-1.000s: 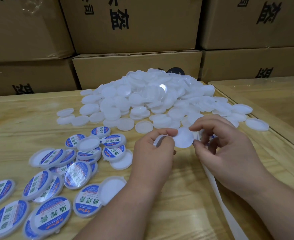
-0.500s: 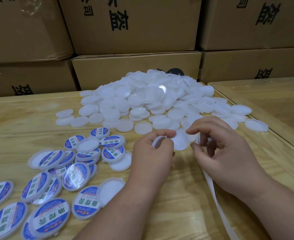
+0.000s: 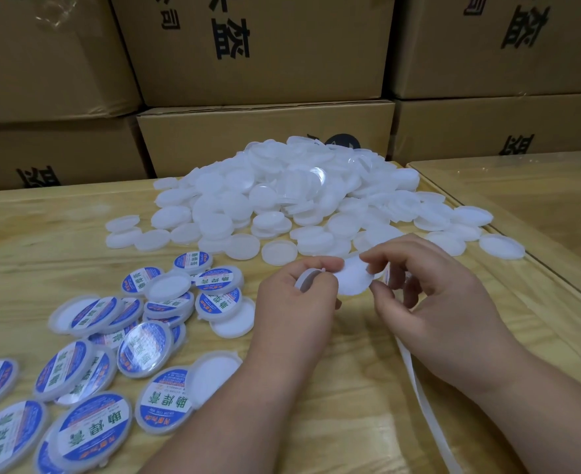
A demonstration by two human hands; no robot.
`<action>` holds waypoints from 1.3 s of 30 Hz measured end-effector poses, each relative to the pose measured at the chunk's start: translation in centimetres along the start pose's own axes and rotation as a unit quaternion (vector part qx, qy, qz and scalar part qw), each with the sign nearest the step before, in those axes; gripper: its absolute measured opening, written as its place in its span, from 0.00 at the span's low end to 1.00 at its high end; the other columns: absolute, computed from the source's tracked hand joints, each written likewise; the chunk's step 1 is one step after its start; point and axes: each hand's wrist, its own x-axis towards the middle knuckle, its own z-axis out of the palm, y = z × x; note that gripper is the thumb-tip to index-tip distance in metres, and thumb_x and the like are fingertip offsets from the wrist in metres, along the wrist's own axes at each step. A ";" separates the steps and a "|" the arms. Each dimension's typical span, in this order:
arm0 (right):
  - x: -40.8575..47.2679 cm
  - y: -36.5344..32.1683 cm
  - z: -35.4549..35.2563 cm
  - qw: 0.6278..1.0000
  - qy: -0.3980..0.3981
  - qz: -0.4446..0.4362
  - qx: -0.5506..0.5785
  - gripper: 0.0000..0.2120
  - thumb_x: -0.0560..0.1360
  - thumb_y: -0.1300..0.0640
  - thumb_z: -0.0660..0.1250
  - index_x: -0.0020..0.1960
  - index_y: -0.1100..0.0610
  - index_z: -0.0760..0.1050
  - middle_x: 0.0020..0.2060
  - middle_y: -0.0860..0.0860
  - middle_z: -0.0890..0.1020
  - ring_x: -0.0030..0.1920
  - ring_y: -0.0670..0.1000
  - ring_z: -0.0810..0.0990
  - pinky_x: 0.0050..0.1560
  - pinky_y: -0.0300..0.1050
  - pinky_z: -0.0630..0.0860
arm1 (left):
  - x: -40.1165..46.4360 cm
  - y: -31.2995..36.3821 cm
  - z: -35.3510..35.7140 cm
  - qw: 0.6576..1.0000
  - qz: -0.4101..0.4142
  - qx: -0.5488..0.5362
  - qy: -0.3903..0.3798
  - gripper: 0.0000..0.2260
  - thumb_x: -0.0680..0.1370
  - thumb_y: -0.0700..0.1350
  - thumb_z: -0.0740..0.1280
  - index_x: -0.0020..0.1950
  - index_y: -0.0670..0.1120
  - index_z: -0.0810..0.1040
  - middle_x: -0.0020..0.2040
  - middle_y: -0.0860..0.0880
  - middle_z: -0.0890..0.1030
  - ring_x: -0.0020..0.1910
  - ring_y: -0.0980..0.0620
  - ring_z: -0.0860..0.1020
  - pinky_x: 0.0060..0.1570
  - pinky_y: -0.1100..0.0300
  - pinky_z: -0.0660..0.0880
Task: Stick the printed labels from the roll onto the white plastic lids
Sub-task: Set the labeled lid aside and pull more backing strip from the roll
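Note:
My left hand [image 3: 299,302] grips a white plastic lid [image 3: 304,281], held edge-on between thumb and fingers. My right hand [image 3: 436,302] pinches a thin round white disc [image 3: 352,280] between index finger and thumb, right beside that lid. The disc's printed face does not show. A white backing strip [image 3: 419,391] runs from under my right hand toward the bottom right; the label roll itself is hidden behind that hand. A heap of plain white lids [image 3: 299,200] lies just beyond both hands. Several lids with blue and white labels [image 3: 94,354] are spread out to the left.
Everything sits on a wooden table [image 3: 25,241]. Stacked cardboard boxes [image 3: 265,131] stand along its far edge. A second wooden table [image 3: 539,200] adjoins on the right. A few unlabelled lids [image 3: 166,285] are mixed in among the labelled ones.
My right index finger has slid left over the top edge of the disc, and the disc has shifted slightly down toward the lid in my left hand.

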 end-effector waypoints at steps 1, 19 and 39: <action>-0.1 0.1 0.0 1.000 0.009 0.014 0.007 0.19 0.72 0.65 0.70 0.54 0.43 0.78 0.47 0.43 0.80 0.43 0.51 0.77 0.37 0.40 0.73 | 0.0 -0.1 0.0 1.000 0.002 0.001 -0.001 0.12 0.75 0.40 0.66 0.43 0.55 0.86 0.35 0.54 0.82 0.27 0.63 0.77 0.24 0.71 0.68; 0.1 0.1 -0.3 0.969 0.143 0.150 0.137 0.13 0.71 0.59 0.68 0.48 0.41 0.80 0.40 0.43 0.82 0.34 0.44 0.75 0.34 0.41 0.77 | 0.6 -1.1 -0.2 0.970 0.049 -0.207 -0.120 0.19 0.71 0.46 0.56 0.60 0.53 0.75 0.39 0.44 0.77 0.33 0.49 0.73 0.25 0.60 0.63; 0.6 -0.3 -0.7 0.926 0.155 0.244 0.244 0.11 0.70 0.63 0.72 0.48 0.49 0.81 0.39 0.45 0.81 0.28 0.48 0.73 0.28 0.34 0.70 | 0.9 -1.2 0.0 0.996 0.067 -0.027 -0.052 0.10 0.83 0.45 0.66 0.55 0.59 0.84 0.53 0.65 0.84 0.54 0.68 0.80 0.51 0.67 0.79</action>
